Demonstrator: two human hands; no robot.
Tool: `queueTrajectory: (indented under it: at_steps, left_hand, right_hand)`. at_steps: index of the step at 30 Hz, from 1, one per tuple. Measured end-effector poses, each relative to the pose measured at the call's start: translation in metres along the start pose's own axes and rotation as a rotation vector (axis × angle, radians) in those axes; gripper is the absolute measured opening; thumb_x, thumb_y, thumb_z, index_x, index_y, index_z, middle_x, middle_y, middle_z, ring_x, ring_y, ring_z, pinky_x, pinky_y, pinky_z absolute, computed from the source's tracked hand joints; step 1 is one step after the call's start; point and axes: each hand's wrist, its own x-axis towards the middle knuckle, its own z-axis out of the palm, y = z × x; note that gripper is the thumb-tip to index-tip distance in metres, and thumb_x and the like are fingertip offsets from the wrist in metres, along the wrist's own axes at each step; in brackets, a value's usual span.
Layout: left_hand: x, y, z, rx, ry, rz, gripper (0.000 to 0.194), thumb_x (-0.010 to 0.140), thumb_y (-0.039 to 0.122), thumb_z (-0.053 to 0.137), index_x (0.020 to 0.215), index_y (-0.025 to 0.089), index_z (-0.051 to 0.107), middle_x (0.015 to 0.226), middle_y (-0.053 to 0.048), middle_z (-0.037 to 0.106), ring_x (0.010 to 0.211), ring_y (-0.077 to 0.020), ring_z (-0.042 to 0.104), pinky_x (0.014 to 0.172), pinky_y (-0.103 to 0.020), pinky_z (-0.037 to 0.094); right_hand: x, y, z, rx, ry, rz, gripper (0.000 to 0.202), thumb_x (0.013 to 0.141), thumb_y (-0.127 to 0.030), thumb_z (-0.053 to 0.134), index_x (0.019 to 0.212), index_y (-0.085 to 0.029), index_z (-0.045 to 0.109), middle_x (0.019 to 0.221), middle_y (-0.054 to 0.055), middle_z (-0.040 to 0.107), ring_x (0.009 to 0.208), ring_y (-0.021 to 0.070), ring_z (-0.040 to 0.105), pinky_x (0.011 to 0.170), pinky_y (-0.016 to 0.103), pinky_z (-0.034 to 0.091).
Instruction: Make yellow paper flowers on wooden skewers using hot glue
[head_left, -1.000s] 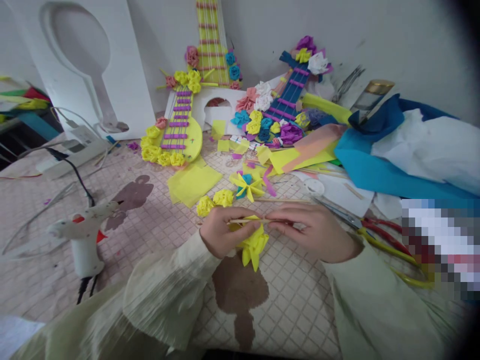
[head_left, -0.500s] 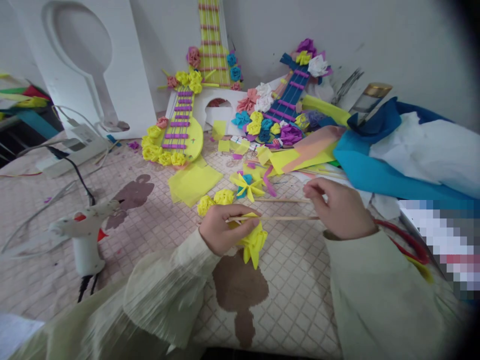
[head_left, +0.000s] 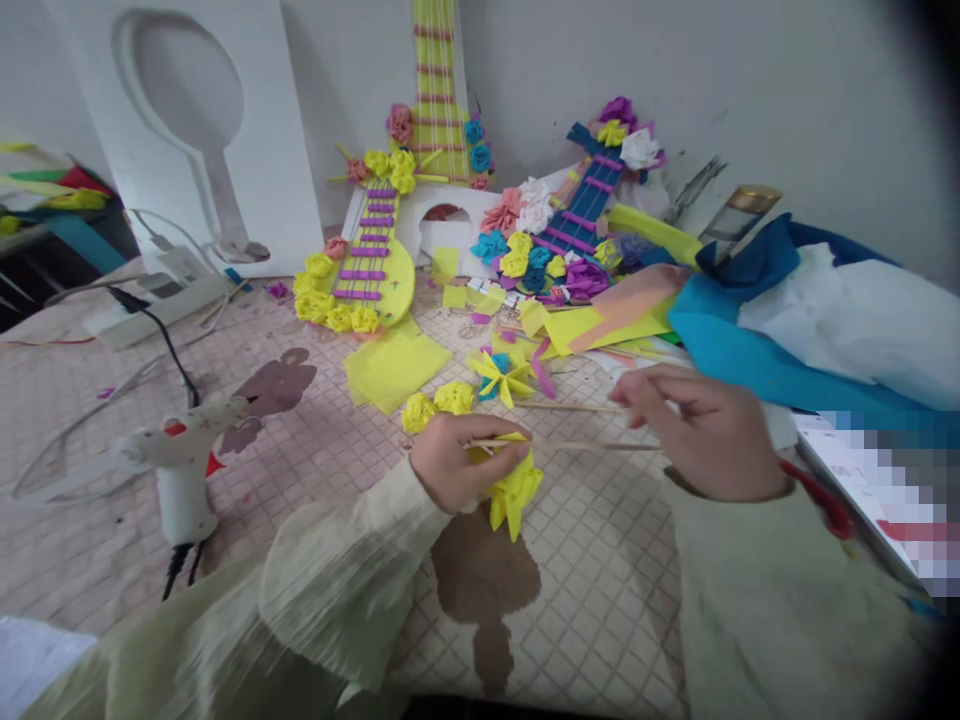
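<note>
Near the middle, my left hand [head_left: 469,462] is closed on a yellow paper flower [head_left: 516,497], whose pointed petals hang below the fingers. A thin wooden stick [head_left: 577,446] also lies between its thumb and fingers and runs right, its far end passing behind my right hand [head_left: 701,425]. My right hand is raised with thumb and fingertips pinched together; what they hold, if anything, is too small to make out. A second thin stick [head_left: 562,406] lies just behind, its end near the right fingertips. Two yellow paper roses [head_left: 454,397] and a yellow star-shaped paper flower [head_left: 510,380] sit beyond my left hand.
A white glue gun [head_left: 184,480] with cables stands at left, near a power strip [head_left: 154,305]. Yellow paper sheets [head_left: 397,370] and decorated paper guitars [head_left: 382,270] lie behind. Blue crepe paper [head_left: 735,345] is at right, with red-handled scissors [head_left: 825,500] partly under my right sleeve.
My right hand has moved right and slightly down, baring more of the stick. My left hand keeps its hold on the yellow flower and stick. The whole view has shifted slightly.
</note>
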Motion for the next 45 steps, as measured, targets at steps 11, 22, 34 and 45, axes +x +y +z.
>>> queueTrajectory:
  at_steps: [11, 22, 34, 45]
  left_hand:
    - [0.002, -0.013, 0.005, 0.275, -0.063, 0.470, 0.022, 0.081, 0.022, 0.048, 0.091, 0.011, 0.064, 0.072, -0.009, 0.068, 0.065, -0.0146, 0.061, 0.062, -0.027, 0.049]
    - [-0.002, -0.007, 0.004, 0.214, -0.037, 0.299, 0.026, 0.077, 0.024, 0.053, 0.099, 0.013, 0.062, 0.082, -0.009, 0.070, 0.072, -0.0161, 0.064, 0.065, -0.027, 0.051]
    - [-0.002, -0.002, 0.006, -0.010, -0.028, -0.053, 0.026, 0.070, 0.026, 0.061, 0.094, 0.016, 0.060, 0.090, -0.005, 0.067, 0.080, -0.0141, 0.064, 0.072, -0.025, 0.053]
    - [-0.003, -0.004, 0.009, -0.140, -0.079, -0.176, 0.023, 0.076, 0.033, 0.055, 0.080, 0.012, 0.064, 0.074, -0.005, 0.067, 0.067, -0.0134, 0.061, 0.061, -0.023, 0.049]
  right_hand:
    - [-0.019, -0.024, 0.024, 0.159, -0.613, 0.008, 0.028, 0.082, -0.040, 0.046, 0.084, -0.018, 0.064, 0.078, 0.002, 0.068, 0.069, 0.0144, 0.061, 0.056, 0.024, 0.048]
    - [-0.020, -0.029, 0.026, 0.178, -0.510, 0.021, 0.020, 0.079, -0.035, 0.052, 0.077, -0.019, 0.065, 0.070, 0.000, 0.067, 0.060, 0.0112, 0.058, 0.053, 0.021, 0.046]
    - [-0.022, -0.031, 0.030, 0.062, -0.351, -0.094, 0.028, 0.082, -0.033, 0.048, 0.064, -0.017, 0.063, 0.055, 0.000, 0.056, 0.051, 0.0096, 0.048, 0.049, 0.022, 0.038]
    - [-0.027, -0.027, 0.036, 0.030, -0.232, -0.110, 0.022, 0.081, -0.032, 0.050, 0.070, -0.018, 0.064, 0.066, 0.002, 0.061, 0.055, 0.0111, 0.049, 0.054, 0.025, 0.040]
